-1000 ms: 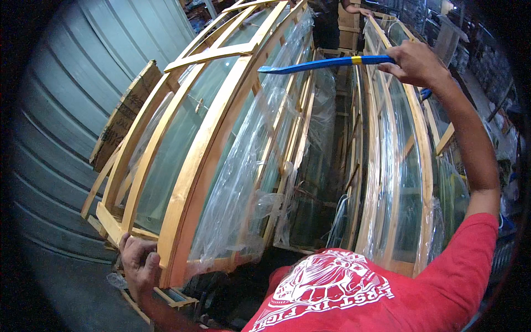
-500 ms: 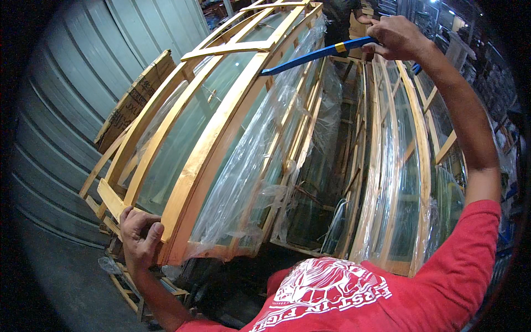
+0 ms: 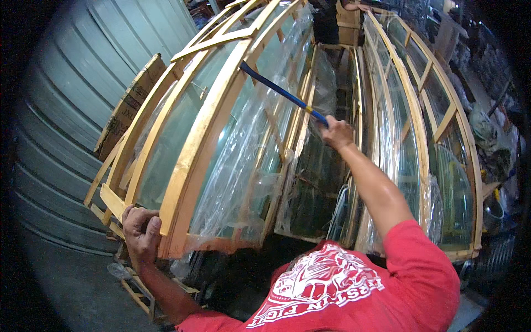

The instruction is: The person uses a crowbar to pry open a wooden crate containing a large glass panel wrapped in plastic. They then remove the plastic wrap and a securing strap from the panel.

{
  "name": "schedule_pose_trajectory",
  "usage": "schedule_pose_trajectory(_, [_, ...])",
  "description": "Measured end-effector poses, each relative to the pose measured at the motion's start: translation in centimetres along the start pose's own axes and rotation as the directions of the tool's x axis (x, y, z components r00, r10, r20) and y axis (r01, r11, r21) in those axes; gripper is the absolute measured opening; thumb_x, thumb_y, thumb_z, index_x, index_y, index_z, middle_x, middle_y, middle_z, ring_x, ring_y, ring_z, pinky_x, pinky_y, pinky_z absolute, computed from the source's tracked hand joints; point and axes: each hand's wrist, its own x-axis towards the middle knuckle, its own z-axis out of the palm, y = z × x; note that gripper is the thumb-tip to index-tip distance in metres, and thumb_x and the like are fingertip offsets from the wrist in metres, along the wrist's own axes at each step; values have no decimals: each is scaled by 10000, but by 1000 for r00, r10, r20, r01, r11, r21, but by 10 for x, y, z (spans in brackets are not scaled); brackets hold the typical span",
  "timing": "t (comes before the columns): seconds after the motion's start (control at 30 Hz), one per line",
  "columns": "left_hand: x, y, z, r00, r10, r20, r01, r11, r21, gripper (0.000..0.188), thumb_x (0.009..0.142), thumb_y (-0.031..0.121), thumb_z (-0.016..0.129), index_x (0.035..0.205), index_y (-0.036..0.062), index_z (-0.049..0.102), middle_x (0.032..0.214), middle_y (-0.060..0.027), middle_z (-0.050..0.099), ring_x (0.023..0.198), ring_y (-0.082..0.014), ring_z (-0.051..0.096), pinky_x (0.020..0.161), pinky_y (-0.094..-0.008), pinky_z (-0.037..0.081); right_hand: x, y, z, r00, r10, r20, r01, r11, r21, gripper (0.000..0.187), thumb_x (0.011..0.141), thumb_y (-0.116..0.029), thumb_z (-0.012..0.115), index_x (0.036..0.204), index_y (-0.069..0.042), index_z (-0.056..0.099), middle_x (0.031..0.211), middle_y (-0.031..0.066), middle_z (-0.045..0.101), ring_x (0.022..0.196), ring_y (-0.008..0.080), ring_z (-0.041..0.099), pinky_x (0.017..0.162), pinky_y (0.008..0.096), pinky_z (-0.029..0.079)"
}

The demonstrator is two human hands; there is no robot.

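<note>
A: Which step is this?
B: Prying at the leaning wooden crate (image 3: 188, 166) of wrapped glass; the left hand (image 3: 141, 232) is gripping its lower corner.
A: Next?
B: Probably levering carefully; the right hand (image 3: 337, 134) is clenching the blue pry bar (image 3: 279, 91).

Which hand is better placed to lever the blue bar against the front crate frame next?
Right. The right hand already grips the blue pry bar, whose far end reaches the wooden crate frame near its top. The left hand is busy with its grip on the frame's lower corner, probably steadying it.
</note>
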Motion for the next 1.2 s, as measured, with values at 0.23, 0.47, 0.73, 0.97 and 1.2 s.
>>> schedule_pose_trajectory(0.23, [-4,-4,-5,995,-74,68,77,997,-33,253,862,268,661,822,18,659,710,-62,559,816,-238,506,941,-400,348,33,25,-65,994,-25,105,41,986,-159,378,799,-525,672,968,-192,617,946,239,682,897,475,671,766,554,551])
schedule_pose_trajectory(0.47, [0,-8,-7,996,43,73,-46,998,43,282,903,304,641,839,31,672,717,-58,589,754,-245,522,991,-389,334,61,-37,-272,894,-434,107,423,744,-518,488,894,-571,588,783,-107,687,735,176,678,726,377,692,714,480,570])
schedule_pose_trajectory(0.73, [-1,-1,-10,998,17,66,-20,999,50,283,893,300,637,819,29,667,696,-67,588,737,-244,540,1022,-397,318,54,-109,-342,646,-744,171,631,394,-668,326,851,-396,722,757,-88,673,638,146,616,658,353,656,628,459,516])
schedule_pose_trajectory(0.97, [2,1,-7,999,22,29,-24,997,66,303,843,329,669,797,29,675,621,-68,549,654,-247,511,1002,-401,336,90,-68,-302,653,-743,150,683,491,-541,146,859,-315,714,860,-171,741,658,92,653,602,232,659,584,386,517])
schedule_pose_trajectory(1.2, [4,-3,-2,999,51,16,-52,998,33,305,835,323,645,786,22,657,629,-58,523,661,-241,501,985,-401,350,55,25,-148,917,-398,33,398,901,-171,240,759,-352,691,862,-150,612,711,168,636,707,412,646,640,504,517])
